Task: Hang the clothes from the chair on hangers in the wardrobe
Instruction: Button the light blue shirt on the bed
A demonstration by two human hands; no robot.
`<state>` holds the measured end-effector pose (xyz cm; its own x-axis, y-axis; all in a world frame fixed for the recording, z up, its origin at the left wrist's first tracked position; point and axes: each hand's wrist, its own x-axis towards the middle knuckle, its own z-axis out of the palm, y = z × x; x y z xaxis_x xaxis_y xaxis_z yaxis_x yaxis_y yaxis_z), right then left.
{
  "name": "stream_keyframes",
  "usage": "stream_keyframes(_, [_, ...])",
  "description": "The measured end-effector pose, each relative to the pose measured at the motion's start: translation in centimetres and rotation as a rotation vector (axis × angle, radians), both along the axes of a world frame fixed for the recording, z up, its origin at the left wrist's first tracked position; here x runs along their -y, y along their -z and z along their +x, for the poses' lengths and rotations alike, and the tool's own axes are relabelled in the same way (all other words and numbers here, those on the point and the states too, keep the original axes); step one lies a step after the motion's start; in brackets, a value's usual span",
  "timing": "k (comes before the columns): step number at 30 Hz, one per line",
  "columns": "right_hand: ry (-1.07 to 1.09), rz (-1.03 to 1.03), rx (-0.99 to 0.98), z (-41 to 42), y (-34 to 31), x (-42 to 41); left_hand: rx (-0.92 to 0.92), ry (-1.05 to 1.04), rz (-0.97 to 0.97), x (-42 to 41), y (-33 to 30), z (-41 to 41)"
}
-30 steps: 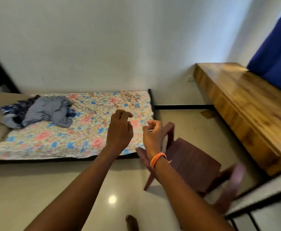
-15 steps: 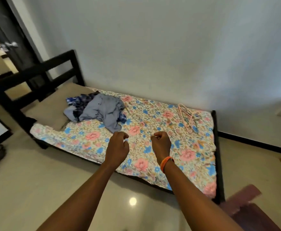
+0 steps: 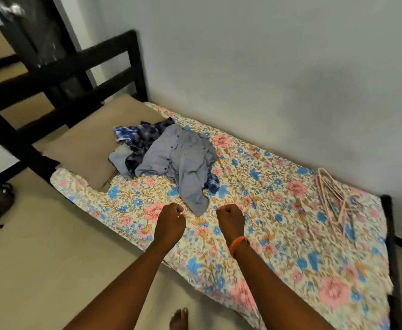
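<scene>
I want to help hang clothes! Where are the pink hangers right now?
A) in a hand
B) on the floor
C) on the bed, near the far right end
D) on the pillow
C: the hangers lie on the flowered bed, far right of the clothes; both hands are empty fists.

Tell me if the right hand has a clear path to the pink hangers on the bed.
Probably yes: the right hand is empty and only bare floral bedsheet lies between it and the pink hangers.

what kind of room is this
Most likely a bedroom: a bed with a floral sheet stands along the wall, with a pillow, a heap of clothes and pink hangers on it.
</scene>
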<state>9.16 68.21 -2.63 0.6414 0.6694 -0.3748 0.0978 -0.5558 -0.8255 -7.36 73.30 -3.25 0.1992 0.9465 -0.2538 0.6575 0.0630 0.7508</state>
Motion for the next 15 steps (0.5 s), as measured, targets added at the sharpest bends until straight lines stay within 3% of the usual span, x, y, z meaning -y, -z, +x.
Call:
stream_keyframes(4, [-0.13, -0.087, 0.085, -1.0, 6.4, -10.7, 0.007, -0.102, -0.081, -7.0, 6.1, -1.1])
stream_keyframes(9, [-0.334, -0.126, 0.247, -2.3, 20.0, -25.8, -0.019, -0.142, -0.122, -15.0, 19.1, -2.6])
stream_keyframes(15, [-0.375, -0.195, 0.498, -2.2, 34.4, -36.7, 0.025, -0.183, -0.166, -20.3, 34.4, -3.0])
